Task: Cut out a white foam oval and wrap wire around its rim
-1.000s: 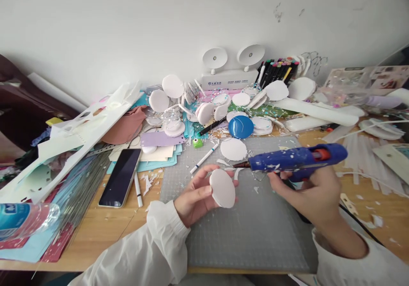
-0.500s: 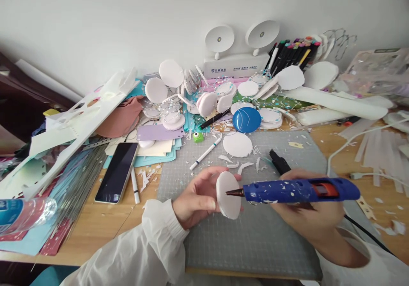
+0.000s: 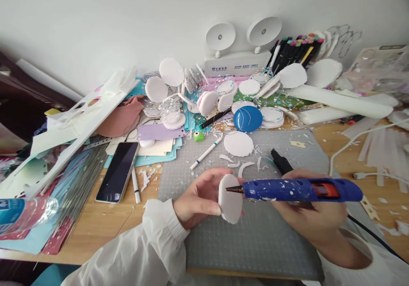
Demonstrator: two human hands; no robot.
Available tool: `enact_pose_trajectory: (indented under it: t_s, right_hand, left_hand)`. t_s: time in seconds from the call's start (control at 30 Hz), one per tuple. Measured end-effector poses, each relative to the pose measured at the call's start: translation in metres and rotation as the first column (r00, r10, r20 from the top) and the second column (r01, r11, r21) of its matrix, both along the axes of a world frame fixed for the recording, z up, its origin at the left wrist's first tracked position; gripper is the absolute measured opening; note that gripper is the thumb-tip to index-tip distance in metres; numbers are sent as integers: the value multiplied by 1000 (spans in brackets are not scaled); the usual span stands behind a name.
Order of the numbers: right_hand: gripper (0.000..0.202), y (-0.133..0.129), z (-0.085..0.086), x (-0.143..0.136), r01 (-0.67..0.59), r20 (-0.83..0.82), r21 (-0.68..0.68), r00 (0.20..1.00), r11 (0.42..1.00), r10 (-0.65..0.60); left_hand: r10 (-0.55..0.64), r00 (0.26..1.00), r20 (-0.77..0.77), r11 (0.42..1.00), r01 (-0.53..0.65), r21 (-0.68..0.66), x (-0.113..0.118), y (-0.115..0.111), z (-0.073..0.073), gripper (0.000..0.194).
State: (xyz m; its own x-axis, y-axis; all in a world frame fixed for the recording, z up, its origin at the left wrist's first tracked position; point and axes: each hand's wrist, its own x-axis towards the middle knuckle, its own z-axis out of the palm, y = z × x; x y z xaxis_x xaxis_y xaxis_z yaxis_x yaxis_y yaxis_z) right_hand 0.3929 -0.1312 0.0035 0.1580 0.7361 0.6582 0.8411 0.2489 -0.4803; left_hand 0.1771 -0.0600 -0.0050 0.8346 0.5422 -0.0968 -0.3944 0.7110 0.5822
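Between thumb and fingers, my left hand [image 3: 201, 197] grips a white foam disc [image 3: 231, 205] by its left edge, tilted so its flat face points right. My right hand [image 3: 311, 209] is wrapped round a blue hot glue gun [image 3: 284, 189], spotted with dried white bits. The gun's dark metal nozzle lies over the upper part of the disc's face; whether it touches, I cannot tell. Under both hands is a grey cutting mat [image 3: 243, 247]. Another white foam disc [image 3: 238, 143] lies flat on the mat beyond my left hand, with curved white offcuts [image 3: 246, 167] beside it.
A phone [image 3: 117, 171] and a white marker [image 3: 136, 185] lie left; another marker [image 3: 206, 151] rests on the mat. A green punch [image 3: 198, 137] and blue oval [image 3: 248, 119] sit behind. A bottle [image 3: 28, 213] stands out at far left. The gun's black cord [image 3: 372, 231] trails right.
The disc in my left hand has turned slightly and sits a little lower, so the nozzle now lies nearer its upper edge. Both hands keep their holds.
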Motion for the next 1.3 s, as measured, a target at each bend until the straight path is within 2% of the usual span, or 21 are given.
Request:
enact_pose_trajectory:
  t_s: [0.43,0.57,0.73,0.83,1.07,1.3]
  right_hand:
    - [19,0,0,-3,10,32,23,999,1000,-11]
    - [21,-1,-3,-2,-16,12,4,1000,1000,16]
    - [22,3,-4,-2,-64,-57,95,996,993,69]
    - [21,4,-3,-2,-92,-88,91,991,992,100]
    - [19,5,0,-3,-76,-152,69,985,995,86]
    - [19,4,-3,-1,-83,-144,70,985,994,93]
  left_hand:
    - [16,999,-40,995,-12,99,0,3,0,59]
    - [13,998,-60,996,-8,93,-1,3,-2,59]
    - [4,999,-49,996,0,91,-2,3,-7,60]
    - [2,999,-44,996,2,90,-2,3,-9,62]
    - [-5,999,-52,996,10,93,-1,3,-10,60]
    - [-13,999,-47,996,17,88,-1,4,-11,58]
